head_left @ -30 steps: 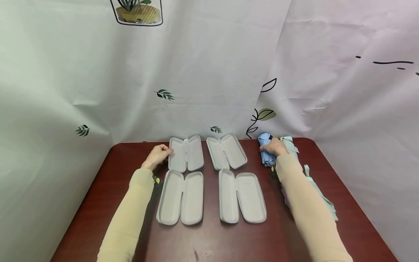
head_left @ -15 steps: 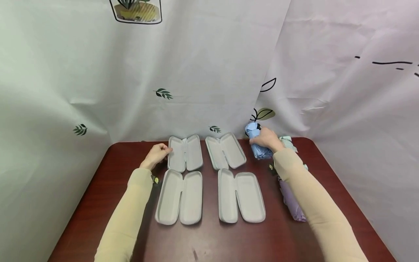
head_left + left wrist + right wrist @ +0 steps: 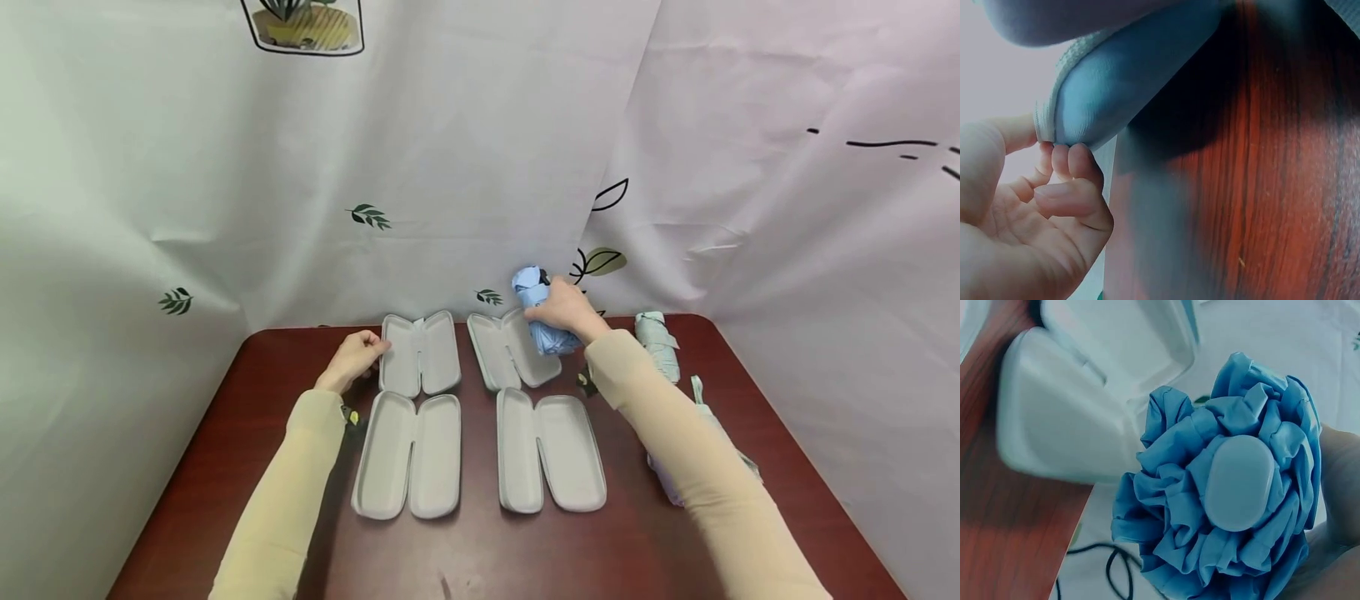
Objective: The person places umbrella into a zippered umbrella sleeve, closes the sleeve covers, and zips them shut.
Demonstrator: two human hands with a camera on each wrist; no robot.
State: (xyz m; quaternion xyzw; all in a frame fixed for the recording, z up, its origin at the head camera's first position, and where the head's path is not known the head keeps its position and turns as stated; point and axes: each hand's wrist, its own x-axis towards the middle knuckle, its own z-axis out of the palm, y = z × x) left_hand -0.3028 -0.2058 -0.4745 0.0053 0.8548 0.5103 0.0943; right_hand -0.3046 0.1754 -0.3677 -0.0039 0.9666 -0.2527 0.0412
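My left hand (image 3: 352, 357) pinches the left rim of the back-left case (image 3: 401, 367), a light grey clamshell lying unfolded. Close up, in the left wrist view, thumb and fingertips meet on the blue-grey case edge (image 3: 1097, 94). A folded blue umbrella (image 3: 551, 340) is gripped in my right hand (image 3: 568, 308), held tilted above the back-right case (image 3: 487, 354), whose right half it partly covers. The right wrist view looks onto one end of the umbrella (image 3: 1185, 487), with gathered fabric round a pale oval cap (image 3: 1240, 482).
Two more unfolded cases, front-left (image 3: 435, 458) and front-right (image 3: 575, 467), lie nearer on the brown table (image 3: 480, 558). Along the right side lie mint umbrellas (image 3: 658, 343) and a purple umbrella (image 3: 663, 479), partly behind my right sleeve. A white curtain (image 3: 450, 125) hangs behind.
My right hand has lifted the blue umbrella from the table beside the mint one and carried it left, over the back-right case. My left hand stays at the back-left case's rim.
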